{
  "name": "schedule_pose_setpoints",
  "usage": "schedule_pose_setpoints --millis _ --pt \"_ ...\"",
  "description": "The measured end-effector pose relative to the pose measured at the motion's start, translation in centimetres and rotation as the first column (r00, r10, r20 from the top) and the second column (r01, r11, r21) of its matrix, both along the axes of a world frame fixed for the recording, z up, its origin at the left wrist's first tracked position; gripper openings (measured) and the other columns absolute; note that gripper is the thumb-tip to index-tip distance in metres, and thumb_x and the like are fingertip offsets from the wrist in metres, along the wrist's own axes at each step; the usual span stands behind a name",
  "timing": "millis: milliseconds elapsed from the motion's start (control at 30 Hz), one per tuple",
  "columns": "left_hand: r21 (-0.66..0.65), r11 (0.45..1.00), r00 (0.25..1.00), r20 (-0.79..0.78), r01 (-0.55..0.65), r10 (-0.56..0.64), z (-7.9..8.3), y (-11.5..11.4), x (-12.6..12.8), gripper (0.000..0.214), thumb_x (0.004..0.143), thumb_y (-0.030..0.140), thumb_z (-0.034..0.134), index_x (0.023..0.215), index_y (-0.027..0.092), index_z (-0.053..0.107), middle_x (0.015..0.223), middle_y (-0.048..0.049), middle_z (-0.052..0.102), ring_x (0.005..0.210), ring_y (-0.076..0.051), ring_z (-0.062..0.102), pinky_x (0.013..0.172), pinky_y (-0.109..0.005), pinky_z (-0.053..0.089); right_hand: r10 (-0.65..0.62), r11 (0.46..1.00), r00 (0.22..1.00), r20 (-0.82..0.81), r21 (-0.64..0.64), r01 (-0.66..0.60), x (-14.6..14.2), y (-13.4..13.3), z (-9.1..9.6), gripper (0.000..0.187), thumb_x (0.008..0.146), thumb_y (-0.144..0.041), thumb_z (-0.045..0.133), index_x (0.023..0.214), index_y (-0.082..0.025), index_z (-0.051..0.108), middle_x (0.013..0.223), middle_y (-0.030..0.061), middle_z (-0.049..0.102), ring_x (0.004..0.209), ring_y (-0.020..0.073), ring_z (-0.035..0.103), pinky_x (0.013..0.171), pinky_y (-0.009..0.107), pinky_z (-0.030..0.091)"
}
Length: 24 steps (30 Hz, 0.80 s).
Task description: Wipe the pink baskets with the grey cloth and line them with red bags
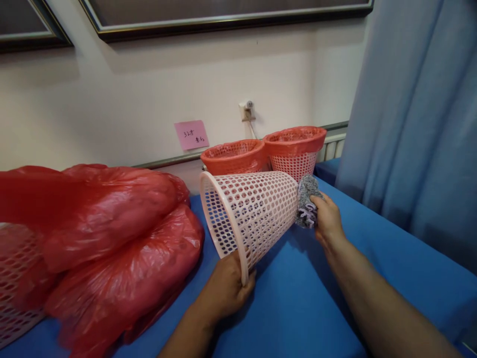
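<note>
A pale pink perforated wastebasket is tipped on its side above the blue table, its open mouth facing left. My left hand grips its rim from below, with the thumb outside and some fingers hidden inside. In my right hand is a grey cloth with a pale purple edge, pressed against the basket's base. The fingers of that hand are closed round the cloth.
Two wastebaskets lined with red bags, a left one and a right one, stand behind by the wall. Red plastic bags are heaped at left beside another perforated basket. A blue curtain hangs at right of the blue surface.
</note>
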State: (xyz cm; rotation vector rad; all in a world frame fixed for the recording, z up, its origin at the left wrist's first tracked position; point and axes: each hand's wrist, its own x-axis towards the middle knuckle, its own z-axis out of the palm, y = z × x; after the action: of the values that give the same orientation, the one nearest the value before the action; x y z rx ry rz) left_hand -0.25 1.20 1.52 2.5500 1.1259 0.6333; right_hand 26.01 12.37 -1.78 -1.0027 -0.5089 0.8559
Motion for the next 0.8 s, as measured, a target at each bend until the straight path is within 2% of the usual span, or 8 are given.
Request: schedule_pose_setpoints --millis 67,167,333,467,533,600,700,800 --pt "-0.017 1.000 1.000 -0.016 -0.016 0.016 -0.1 0.0 0.0 0.042 0.087 0.011 0.054 0.126 0.022 0.066 0.124 -0.0096 0.072 0.115 -0.028 0.068 0.110 -0.046 0.053 0.043 0.997 0.999 0.012 0.067 -0.044 -0.5 -0.8 0.2 0.047 0.071 -0.035 0.069 0.116 -0.020 0.072 0.106 0.0046 0.076 0.094 0.0231 0.071 0.090 0.041 0.057" --pt "-0.055 0.998 0.999 -0.045 -0.021 0.019 -0.1 -0.1 0.1 0.045 0.087 0.013 0.057 0.130 0.024 0.065 0.122 -0.0091 0.072 0.113 -0.028 0.069 0.107 -0.046 0.054 0.076 0.953 0.928 0.366 0.246 -0.175 -1.8 -3.5 1.1 0.039 0.078 -0.031 0.069 0.116 -0.024 0.074 0.115 0.0051 0.073 0.111 0.0255 0.067 0.106 0.046 0.050" --pt "-0.076 0.996 0.981 0.189 -0.036 0.050 0.4 -0.7 0.1 0.054 0.087 0.030 0.069 0.139 0.024 0.059 0.131 -0.0107 0.069 0.121 -0.033 0.064 0.111 -0.051 0.049 0.082 0.684 0.599 0.797 0.392 -0.615 -4.0 -8.4 2.3 0.046 0.077 -0.016 0.064 0.121 -0.028 0.072 0.137 0.0065 0.058 0.123 0.0247 0.062 0.107 0.040 0.050" --pt "-0.076 0.997 0.878 0.474 -0.032 0.064 0.8 -1.0 -0.3 0.040 0.097 0.041 0.060 0.130 0.020 0.066 0.123 -0.0101 0.073 0.105 -0.028 0.069 0.100 -0.044 0.056 0.113 0.526 0.523 0.845 0.396 -0.753 -4.9 -9.6 2.4 0.049 0.075 -0.014 0.062 0.122 -0.027 0.070 0.140 0.0079 0.054 0.119 0.0236 0.065 0.100 0.037 0.055" --pt "-0.088 0.995 0.859 0.505 -0.042 0.081 0.9 -1.2 -0.5 0.037 0.100 0.042 0.055 0.127 0.019 0.068 0.123 -0.0103 0.073 0.105 -0.028 0.070 0.098 -0.043 0.057 0.106 0.562 0.543 0.833 0.401 -0.724 -4.9 -9.3 2.3 0.047 0.075 -0.014 0.061 0.119 -0.027 0.071 0.137 0.0076 0.058 0.118 0.0235 0.065 0.100 0.038 0.055" --pt "-0.085 0.994 0.870 0.482 -0.072 0.104 0.8 -1.3 -0.5 0.037 0.101 0.040 0.054 0.129 0.020 0.068 0.125 -0.0109 0.073 0.113 -0.030 0.069 0.102 -0.045 0.055 0.061 0.702 0.613 0.787 0.402 -0.587 -4.5 -8.1 2.1 0.042 0.077 -0.016 0.061 0.116 -0.027 0.073 0.130 0.0072 0.063 0.116 0.0237 0.065 0.101 0.039 0.054" --pt "-0.002 0.994 0.904 0.414 -0.113 0.104 0.6 -1.6 -0.5 0.034 0.099 0.032 0.057 0.129 0.021 0.069 0.127 -0.0112 0.073 0.120 -0.032 0.067 0.106 -0.049 0.054 -0.056 0.931 0.770 0.635 0.312 -0.190 -2.9 -4.8 1.3 0.035 0.079 -0.025 0.064 0.113 -0.024 0.075 0.120 0.0080 0.069 0.115 0.0262 0.065 0.108 0.046 0.049" --pt "0.089 0.991 0.935 0.349 -0.097 0.060 0.6 -1.9 -0.2 0.033 0.096 0.024 0.058 0.127 0.021 0.069 0.123 -0.0108 0.074 0.115 -0.030 0.070 0.102 -0.047 0.056 -0.059 0.996 0.924 0.379 0.081 0.031 -0.9 -1.3 0.3 0.043 0.076 -0.035 0.066 0.114 -0.019 0.074 0.115 0.0089 0.074 0.109 0.0280 0.067 0.107 0.051 0.049"
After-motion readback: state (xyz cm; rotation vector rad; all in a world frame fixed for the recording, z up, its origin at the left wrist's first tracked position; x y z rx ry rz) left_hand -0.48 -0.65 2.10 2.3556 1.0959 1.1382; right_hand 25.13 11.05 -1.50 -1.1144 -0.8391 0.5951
